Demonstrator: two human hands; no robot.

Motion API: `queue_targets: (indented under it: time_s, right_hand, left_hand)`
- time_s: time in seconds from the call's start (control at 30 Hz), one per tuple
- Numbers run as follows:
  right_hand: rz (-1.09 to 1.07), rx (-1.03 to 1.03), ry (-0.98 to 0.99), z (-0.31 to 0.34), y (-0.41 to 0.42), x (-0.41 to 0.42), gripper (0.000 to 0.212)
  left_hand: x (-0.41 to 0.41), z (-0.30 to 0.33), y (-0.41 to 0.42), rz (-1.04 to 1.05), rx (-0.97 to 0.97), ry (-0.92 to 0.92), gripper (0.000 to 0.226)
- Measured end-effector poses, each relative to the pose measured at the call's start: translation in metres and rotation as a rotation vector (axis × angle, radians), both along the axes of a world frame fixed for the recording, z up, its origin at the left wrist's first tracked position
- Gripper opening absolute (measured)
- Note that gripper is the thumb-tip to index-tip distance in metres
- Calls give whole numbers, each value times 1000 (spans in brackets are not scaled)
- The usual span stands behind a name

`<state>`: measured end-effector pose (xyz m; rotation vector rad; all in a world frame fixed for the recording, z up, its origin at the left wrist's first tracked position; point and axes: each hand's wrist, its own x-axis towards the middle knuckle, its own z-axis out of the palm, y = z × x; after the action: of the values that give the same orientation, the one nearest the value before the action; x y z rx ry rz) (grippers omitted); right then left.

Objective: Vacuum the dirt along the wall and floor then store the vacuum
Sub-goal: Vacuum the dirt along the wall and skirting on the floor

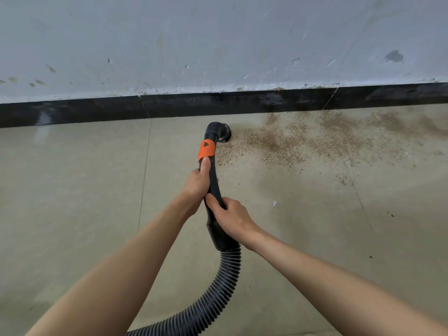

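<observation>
A black vacuum wand [213,190] with an orange band [206,149] points away from me toward the wall. Its nozzle [221,132] rests on the floor just below the black baseboard [218,103], at the left edge of a spread of brown dirt [303,139]. My left hand [197,185] grips the wand just under the orange band, thumb along the tube. Lower down, my right hand [232,219] grips the wand near its cuff. A ribbed black hose [218,292] curls from the cuff down to the bottom edge of the view. The vacuum body is out of view.
A scuffed grey-white wall [218,44] rises above the baseboard. The floor is beige tile [72,202] with thin grout lines. A small white chip [274,203] and a few dark specks [392,215] lie on the floor to my right.
</observation>
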<state>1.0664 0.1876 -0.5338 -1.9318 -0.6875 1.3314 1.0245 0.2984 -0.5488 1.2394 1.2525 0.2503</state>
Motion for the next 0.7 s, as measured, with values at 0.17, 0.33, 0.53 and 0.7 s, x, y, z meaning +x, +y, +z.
queue_targets:
  time_s: [0.17,0.33,0.53,0.7]
  right_hand:
    - [-131,24,-97,3,0,20,42]
    - [-161,37,-150,0,3,35,45]
    - [-121,71,-145,-1,5,30,44]
    - [58,87,-126,7,13,2,43]
  left_hand:
    - [33,4,2,-73,-35,-23,47]
    - [51,4,6,-133,-55,-44,47]
    - [40,3,7,-112,16,19,49]
    - [-9,5,13,93,79,30,47]
